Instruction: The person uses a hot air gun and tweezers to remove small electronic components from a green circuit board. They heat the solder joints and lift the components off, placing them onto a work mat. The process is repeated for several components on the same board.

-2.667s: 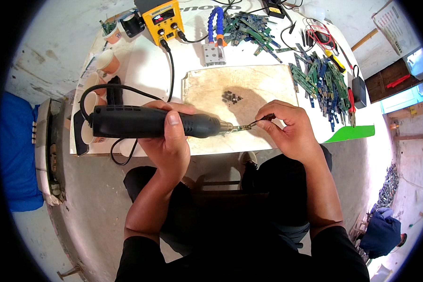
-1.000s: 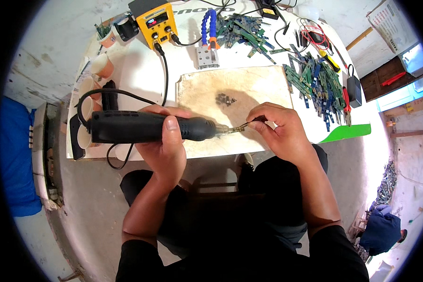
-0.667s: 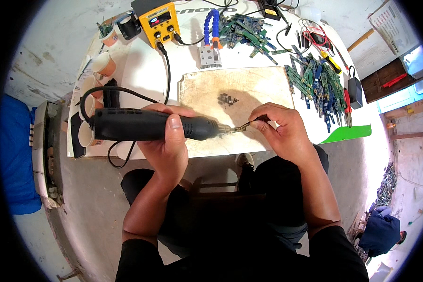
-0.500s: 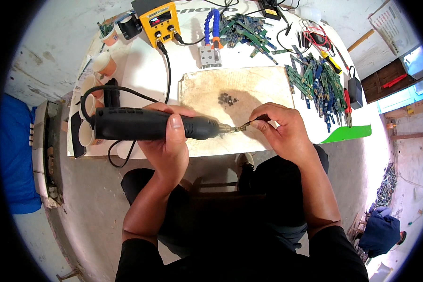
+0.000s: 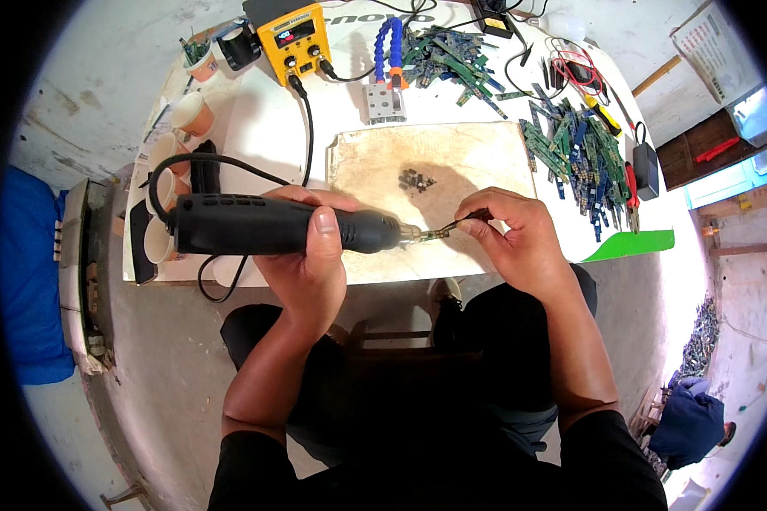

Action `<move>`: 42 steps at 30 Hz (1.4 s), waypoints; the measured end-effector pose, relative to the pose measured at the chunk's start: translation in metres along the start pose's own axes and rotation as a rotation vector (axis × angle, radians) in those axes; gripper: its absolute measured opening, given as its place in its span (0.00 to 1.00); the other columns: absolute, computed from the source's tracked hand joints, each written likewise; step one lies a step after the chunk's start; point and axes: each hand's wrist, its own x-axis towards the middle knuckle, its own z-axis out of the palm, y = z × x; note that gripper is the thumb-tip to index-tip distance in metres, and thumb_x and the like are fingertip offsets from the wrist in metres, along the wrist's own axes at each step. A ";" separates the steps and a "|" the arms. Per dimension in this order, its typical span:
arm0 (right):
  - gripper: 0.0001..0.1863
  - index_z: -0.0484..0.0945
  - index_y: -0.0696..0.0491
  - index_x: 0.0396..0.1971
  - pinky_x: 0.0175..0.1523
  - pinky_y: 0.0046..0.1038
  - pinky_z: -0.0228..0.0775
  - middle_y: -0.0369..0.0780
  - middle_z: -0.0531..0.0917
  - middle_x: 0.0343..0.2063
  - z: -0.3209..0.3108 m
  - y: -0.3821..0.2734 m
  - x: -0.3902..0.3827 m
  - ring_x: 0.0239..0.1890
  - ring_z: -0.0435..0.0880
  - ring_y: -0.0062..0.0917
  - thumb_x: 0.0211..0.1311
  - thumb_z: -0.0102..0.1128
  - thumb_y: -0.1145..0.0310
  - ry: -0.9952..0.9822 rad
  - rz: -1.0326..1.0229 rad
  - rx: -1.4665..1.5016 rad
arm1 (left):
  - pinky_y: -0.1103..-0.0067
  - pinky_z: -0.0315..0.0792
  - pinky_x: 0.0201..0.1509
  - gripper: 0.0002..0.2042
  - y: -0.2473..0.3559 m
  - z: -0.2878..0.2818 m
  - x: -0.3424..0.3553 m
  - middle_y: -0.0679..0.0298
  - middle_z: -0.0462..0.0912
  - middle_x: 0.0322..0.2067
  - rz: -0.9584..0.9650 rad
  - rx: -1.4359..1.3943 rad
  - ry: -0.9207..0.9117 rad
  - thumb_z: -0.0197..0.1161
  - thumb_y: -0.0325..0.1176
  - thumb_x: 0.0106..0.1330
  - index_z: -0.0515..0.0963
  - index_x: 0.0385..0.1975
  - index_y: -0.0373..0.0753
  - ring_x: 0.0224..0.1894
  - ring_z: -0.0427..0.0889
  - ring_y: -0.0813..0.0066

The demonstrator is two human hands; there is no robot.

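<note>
My left hand (image 5: 315,243) is wrapped round a black hot air gun (image 5: 247,225), held level with its metal nozzle (image 5: 410,233) pointing right. Between the thumb and fingers of my right hand (image 5: 511,234) is a narrow, dark circuit board strip (image 5: 439,232), its free end right at the nozzle. Whether those fingers also grip a tool is hidden. Beyond both hands, a small heap of dark chips (image 5: 417,180) lies on a stained, tan work board (image 5: 366,153).
A yellow soldering station (image 5: 291,43) stands at the back left, cabled to the gun. Paper cups (image 5: 193,116) line the left edge. Circuit board strips form piles at the back (image 5: 452,60) and right (image 5: 575,153). A blue-hosed holder (image 5: 385,100) stands behind the board. Another person (image 5: 690,424) is far right.
The hot air gun and both hands have shifted very slightly right in the picture, along with the whole scene. Both grips stay the same.
</note>
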 end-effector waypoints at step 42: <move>0.05 0.80 0.58 0.36 0.41 0.25 0.73 0.43 0.83 0.31 -0.002 -0.002 0.001 0.32 0.82 0.29 0.60 0.63 0.80 -0.015 -0.009 0.005 | 0.73 0.78 0.48 0.10 0.001 -0.003 0.000 0.53 0.83 0.32 0.014 -0.005 -0.014 0.57 0.34 0.71 0.68 0.45 0.37 0.36 0.84 0.67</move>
